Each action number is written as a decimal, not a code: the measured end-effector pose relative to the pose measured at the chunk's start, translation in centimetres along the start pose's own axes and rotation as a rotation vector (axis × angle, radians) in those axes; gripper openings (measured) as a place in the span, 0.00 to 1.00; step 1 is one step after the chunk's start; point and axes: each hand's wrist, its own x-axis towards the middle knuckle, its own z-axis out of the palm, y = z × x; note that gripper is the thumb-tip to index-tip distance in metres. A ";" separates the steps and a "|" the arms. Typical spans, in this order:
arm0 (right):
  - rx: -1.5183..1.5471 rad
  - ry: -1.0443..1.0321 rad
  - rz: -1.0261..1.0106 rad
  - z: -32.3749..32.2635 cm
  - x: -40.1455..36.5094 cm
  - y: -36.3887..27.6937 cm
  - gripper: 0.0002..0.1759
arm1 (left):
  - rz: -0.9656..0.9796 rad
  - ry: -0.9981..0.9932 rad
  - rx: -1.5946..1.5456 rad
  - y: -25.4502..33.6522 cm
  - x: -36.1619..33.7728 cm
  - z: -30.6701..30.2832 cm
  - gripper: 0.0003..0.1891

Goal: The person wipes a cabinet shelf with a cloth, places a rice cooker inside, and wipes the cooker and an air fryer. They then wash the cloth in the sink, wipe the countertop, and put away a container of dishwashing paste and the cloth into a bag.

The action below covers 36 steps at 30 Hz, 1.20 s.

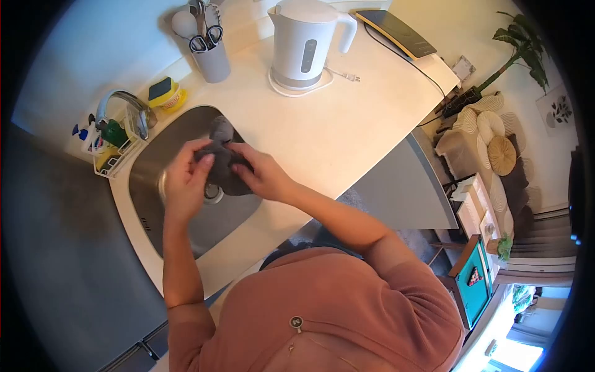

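A dark grey cloth [224,162], bunched up, hangs above the steel sink [145,180]. My left hand [188,177] pinches its left side between thumb and fingers. On its right side, the fingers of my right hand [263,173] are closed on the same cloth. One lump of the fabric sticks up beyond my hands toward the sink's far rim. Part of the drain [213,194] shows below the cloth. The tap [118,99] stands at the sink's far left corner, with no water visible from it.
Behind the sink sit a sponge [162,91] on a yellow tub and a white wire caddy [111,162] with bottles. A utensil holder [212,64] and a white kettle [302,49] with its cord stand on the counter [273,121]. A dark flat device [400,32] lies farther right.
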 end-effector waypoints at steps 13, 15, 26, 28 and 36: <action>-0.302 -0.378 -0.359 6.6 15.1 2.5 0.08 | -0.201 0.382 0.460 -7.4 -2.2 -4.0 0.12; -0.488 -0.314 -0.475 12.4 19.7 4.6 0.11 | -0.264 0.418 0.475 -8.0 -1.7 -5.4 0.12; -0.955 -0.378 -0.770 18.4 27.2 9.3 0.14 | -0.280 0.499 0.290 -12.1 2.7 -13.6 0.10; -0.900 -0.379 -0.771 18.2 27.2 9.2 0.14 | -0.302 0.488 0.301 -13.1 3.7 -14.7 0.10; -0.755 -0.418 -0.712 17.1 27.7 8.9 0.15 | -0.377 0.408 0.222 -13.4 6.5 -15.9 0.10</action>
